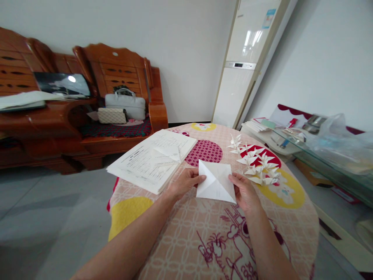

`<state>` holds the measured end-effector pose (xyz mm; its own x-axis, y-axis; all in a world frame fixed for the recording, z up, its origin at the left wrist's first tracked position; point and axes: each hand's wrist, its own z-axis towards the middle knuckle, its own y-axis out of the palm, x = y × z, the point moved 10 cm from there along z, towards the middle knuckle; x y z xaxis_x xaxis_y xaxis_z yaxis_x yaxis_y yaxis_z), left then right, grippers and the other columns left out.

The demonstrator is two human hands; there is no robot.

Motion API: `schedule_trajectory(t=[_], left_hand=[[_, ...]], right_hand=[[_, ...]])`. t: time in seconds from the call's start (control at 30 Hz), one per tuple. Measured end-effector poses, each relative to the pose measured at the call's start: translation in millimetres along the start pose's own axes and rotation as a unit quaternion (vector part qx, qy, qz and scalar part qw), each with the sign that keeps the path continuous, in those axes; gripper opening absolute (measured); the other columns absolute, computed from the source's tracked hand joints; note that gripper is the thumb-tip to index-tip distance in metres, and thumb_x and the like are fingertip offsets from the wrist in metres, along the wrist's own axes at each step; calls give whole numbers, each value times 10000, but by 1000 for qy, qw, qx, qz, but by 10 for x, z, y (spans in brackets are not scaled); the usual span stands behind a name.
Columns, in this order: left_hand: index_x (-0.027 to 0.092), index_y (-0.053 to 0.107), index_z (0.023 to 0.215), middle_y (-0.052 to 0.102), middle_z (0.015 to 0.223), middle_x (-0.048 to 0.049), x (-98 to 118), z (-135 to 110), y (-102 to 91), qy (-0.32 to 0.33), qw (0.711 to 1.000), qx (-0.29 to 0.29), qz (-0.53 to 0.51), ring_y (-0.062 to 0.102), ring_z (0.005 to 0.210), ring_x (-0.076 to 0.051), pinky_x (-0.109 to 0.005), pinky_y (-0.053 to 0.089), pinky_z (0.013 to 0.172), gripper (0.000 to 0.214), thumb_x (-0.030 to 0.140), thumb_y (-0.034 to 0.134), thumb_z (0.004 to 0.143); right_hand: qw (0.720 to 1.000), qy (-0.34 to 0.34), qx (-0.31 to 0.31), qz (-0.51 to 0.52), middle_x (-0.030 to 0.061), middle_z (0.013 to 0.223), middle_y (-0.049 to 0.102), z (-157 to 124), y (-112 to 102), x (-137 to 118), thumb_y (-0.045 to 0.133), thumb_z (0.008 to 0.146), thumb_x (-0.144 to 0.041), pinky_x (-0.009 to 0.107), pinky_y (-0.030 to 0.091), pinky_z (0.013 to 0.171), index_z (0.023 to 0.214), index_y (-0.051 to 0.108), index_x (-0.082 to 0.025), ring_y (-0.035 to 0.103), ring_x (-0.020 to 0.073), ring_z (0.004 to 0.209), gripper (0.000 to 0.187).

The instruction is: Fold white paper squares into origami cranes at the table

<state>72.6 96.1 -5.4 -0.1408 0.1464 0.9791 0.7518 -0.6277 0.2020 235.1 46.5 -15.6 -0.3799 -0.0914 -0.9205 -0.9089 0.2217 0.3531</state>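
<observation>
The creased sheet [216,181] is thin, matt white paper. Under it the worktop cloth [204,233] looks soft, quilted and printed, without shine. Left of the sheet lies a stack of printed paper [151,161], equally matt; right of it, paper cranes [256,165]. Far behind the sheet, the wooden bench [116,70] gleams with varnish, and the tall cabinet [247,58] is glossy white plastic.

The creased square paper sheet [216,182] is plain white, the cloth on the round surface [186,233] is pink lattice with yellow and dotted crimson circles, and the small folded paper cranes [256,163] are white.
</observation>
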Motion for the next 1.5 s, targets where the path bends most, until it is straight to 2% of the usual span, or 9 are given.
schedule_trajectory(t=[0.2,0.4,0.53,0.63,0.73,0.9,1.03,1.17,1.5], left_hand=[[107,663,936,667,792,-51,-10,-2,9,-7,1000,-4,24,596,661,-136,-223,426,589,367,409,715,734],[98,603,1189,439,486,87,-22,3,-223,-22,979,84,184,369,431,-54,-181,230,440,495,249,677,724],[109,418,1401,428,445,117,-42,0,-295,-32,961,110,250,372,412,-57,-177,236,438,726,166,645,715],[143,425,1404,521,506,86,-74,15,-253,-28,960,81,265,458,429,-75,-183,331,456,688,168,604,741],[179,616,1236,691,907,-53,75,-6,-209,40,921,77,380,643,732,-150,-265,504,669,497,126,569,743],[249,449,1406,263,1558,-90,179,-152,315,197,823,-79,527,288,1405,-296,-459,287,1131,682,194,647,755],[194,278,1487,293,1537,-154,-23,-207,671,221,778,-152,568,249,1423,-316,-492,230,1151,894,405,704,729],[126,307,1466,363,1494,-184,-120,-191,830,240,748,-148,601,293,1406,-309,-480,215,1163,756,252,606,784],[160,558,1300,569,1342,-126,-76,-156,521,221,757,-146,598,531,1244,-220,-358,364,1090,480,97,457,835]], right_hand=[[998,-9,46,-45,16,686,715,25,-147,2,812,574,-293,253,473,532,765,688,-159,604,148,550,264],[980,-7,67,-187,-21,479,601,30,-219,21,724,614,-346,226,315,320,722,646,-151,452,116,333,236],[970,-29,108,-215,-20,533,648,42,-293,-16,712,586,-288,235,375,356,1078,652,-141,531,149,389,517],[968,-47,94,-228,-26,564,669,55,-290,-31,691,597,-244,238,416,405,1275,579,-163,591,171,464,693],[952,-37,87,-290,-33,498,623,64,-316,3,654,625,-254,225,341,328,1129,677,-132,499,133,349,519],[941,-17,96,-325,-23,469,610,82,-359,66,622,646,-252,225,327,280,963,716,-123,463,123,289,355],[943,-11,100,-317,4,531,667,98,-376,97,618,635,-236,232,380,309,902,727,-145,541,149,338,302],[944,-21,111,-310,18,563,688,92,-392,65,626,623,-222,232,403,348,833,734,-152,573,154,389,246],[914,-39,84,-395,9,546,658,111,-339,19,592,693,-290,250,349,324,830,714,-155,482,133,315,228]])
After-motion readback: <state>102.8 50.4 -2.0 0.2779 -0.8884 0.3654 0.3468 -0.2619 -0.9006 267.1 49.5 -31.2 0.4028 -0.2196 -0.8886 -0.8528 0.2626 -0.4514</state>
